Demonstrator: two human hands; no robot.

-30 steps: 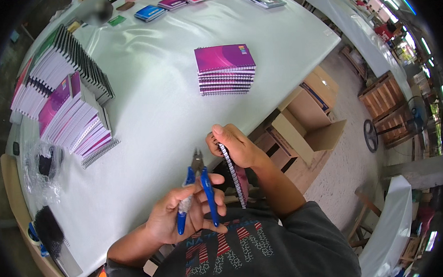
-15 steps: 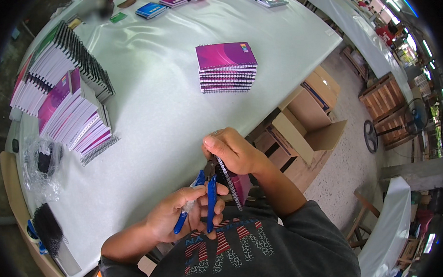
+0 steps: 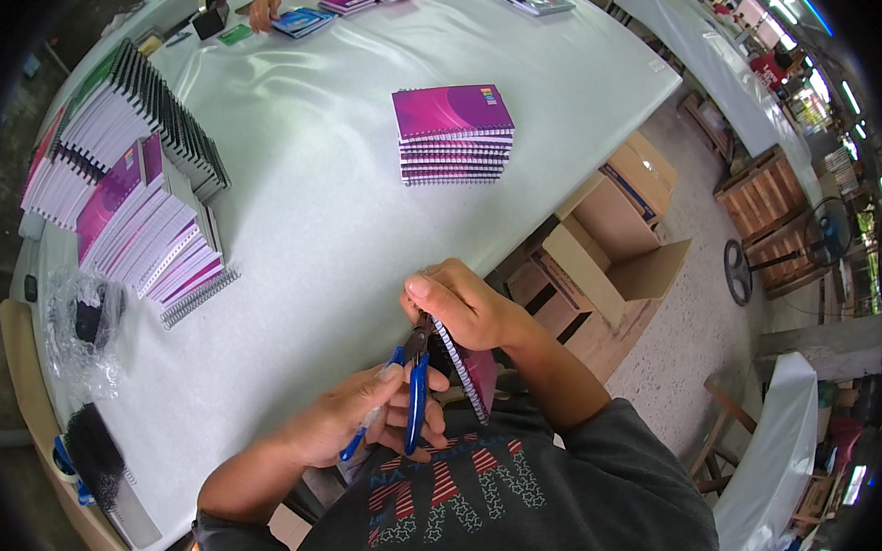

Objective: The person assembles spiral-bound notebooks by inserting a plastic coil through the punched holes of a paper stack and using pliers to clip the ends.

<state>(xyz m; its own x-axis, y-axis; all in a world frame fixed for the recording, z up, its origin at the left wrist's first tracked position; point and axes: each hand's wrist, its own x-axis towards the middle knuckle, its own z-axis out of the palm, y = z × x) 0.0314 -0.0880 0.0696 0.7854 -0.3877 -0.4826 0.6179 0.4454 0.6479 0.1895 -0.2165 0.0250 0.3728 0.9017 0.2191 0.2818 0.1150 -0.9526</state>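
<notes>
My left hand [image 3: 383, 410] is closed round the blue-handled cutting pliers [image 3: 417, 401], their handles a little apart. The pliers' dark jaws meet the upper end of the spiral binding on a purple notebook [image 3: 479, 373]. My right hand [image 3: 459, 299] grips that notebook near its top, holding it upright on edge close to my shirt. The hand hides much of its cover and the exact spot at the jaws. Farther off on the table, a stack of purple spiral notebooks [image 3: 452, 110] stands by itself.
Purple notebooks [image 3: 113, 198] and black-bound books [image 3: 143, 102] are piled at the left. Near them lie loose spiral coils [image 3: 200, 298], clear plastic [image 3: 80, 334] and black coils [image 3: 96, 448]. Open cardboard boxes [image 3: 614, 236] sit right of the table. Another person's hand [image 3: 265, 5] touches booklets at the far edge.
The pliers have shifted slightly at the binding, their handles moving a little left with my left hand. Another person's hand now shows by the far booklets.
</notes>
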